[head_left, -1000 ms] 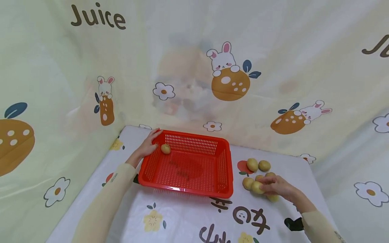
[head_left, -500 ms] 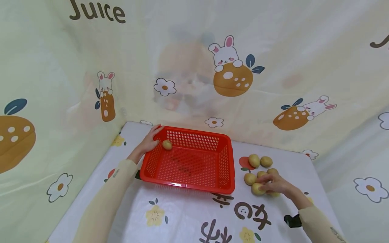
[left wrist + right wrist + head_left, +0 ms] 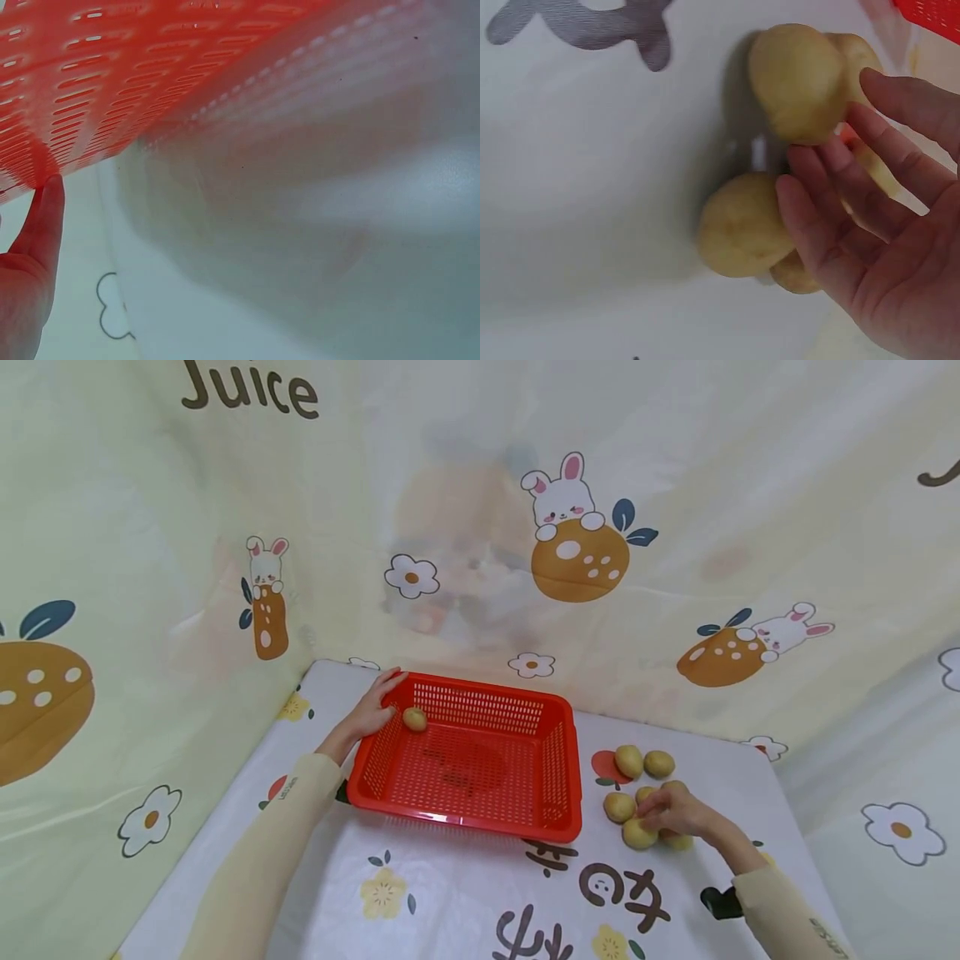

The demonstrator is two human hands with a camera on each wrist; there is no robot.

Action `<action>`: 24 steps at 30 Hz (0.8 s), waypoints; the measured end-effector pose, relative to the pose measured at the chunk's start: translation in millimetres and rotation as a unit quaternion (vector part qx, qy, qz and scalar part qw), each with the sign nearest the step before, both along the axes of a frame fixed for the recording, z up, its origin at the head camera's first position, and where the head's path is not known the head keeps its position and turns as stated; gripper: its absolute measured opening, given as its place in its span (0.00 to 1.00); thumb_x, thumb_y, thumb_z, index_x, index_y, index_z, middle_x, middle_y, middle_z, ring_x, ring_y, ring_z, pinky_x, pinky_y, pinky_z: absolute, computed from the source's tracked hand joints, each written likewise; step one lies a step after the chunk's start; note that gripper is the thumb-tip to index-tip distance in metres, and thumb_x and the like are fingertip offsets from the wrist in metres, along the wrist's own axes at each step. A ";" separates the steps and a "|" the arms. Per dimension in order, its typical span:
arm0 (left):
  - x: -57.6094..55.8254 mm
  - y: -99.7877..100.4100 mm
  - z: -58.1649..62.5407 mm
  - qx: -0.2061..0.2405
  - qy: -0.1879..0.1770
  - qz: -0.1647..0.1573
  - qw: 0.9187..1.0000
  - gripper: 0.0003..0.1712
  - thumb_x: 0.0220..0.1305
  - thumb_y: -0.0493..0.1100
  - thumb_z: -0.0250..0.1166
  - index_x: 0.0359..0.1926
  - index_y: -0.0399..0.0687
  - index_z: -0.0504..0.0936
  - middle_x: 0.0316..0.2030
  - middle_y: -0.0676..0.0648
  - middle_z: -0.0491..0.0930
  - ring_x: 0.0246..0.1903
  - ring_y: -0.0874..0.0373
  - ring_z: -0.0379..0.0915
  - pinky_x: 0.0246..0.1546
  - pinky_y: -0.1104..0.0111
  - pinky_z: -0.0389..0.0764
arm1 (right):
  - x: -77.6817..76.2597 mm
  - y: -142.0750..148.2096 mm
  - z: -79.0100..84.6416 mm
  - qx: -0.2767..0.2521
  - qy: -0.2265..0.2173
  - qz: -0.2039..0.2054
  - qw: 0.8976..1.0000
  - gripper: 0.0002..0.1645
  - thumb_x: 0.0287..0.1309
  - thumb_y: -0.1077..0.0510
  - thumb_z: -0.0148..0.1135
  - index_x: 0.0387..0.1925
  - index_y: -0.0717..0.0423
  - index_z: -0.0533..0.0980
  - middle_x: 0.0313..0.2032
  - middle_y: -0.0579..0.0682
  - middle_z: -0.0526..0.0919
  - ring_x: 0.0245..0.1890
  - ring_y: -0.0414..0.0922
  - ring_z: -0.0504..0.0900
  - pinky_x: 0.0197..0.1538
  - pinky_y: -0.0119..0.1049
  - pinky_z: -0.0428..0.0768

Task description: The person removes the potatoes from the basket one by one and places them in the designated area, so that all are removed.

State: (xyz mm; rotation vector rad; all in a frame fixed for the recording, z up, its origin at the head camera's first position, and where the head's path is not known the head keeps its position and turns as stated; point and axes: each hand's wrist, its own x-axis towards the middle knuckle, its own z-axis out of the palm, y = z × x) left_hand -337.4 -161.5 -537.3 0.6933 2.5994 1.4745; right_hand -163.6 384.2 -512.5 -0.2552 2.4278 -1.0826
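Note:
A red plastic basket [image 3: 465,768] with slotted walls stands on the table, and one potato [image 3: 415,719] lies inside near its back left corner. My left hand [image 3: 369,712] holds the basket's left rim near that corner. In the left wrist view one finger [image 3: 46,214] touches the outside of the slotted wall. To the right of the basket, several potatoes lie in a loose cluster. My right hand [image 3: 681,812] is over this cluster with fingers spread and loosely bent. Its fingertips are at a front potato [image 3: 799,82] and near another potato [image 3: 744,225]; some potatoes are partly hidden behind the fingers.
Two potatoes sit at the back of the cluster, a left one [image 3: 629,762] and a right one [image 3: 659,764]. A printed white cloth [image 3: 450,893] covers the table. Patterned curtains [image 3: 465,527] rise behind and at both sides. A black object [image 3: 722,903] lies beside the right sleeve.
The head view has shifted slightly. My right hand stays over the potatoes with only small finger movement, and my left hand keeps its place on the basket rim.

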 end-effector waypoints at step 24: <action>2.5 -0.2 1.1 0.008 -0.004 0.003 1.000 0.41 0.59 0.22 0.48 0.75 0.37 0.57 0.76 0.37 0.44 0.74 0.37 0.37 0.68 0.42 0.51 | -36.0 -55.0 69.6 -0.046 -0.038 -0.028 0.998 0.29 0.71 0.55 0.51 0.65 0.71 0.67 0.54 0.63 0.78 0.48 0.51 0.80 0.52 0.54 0.79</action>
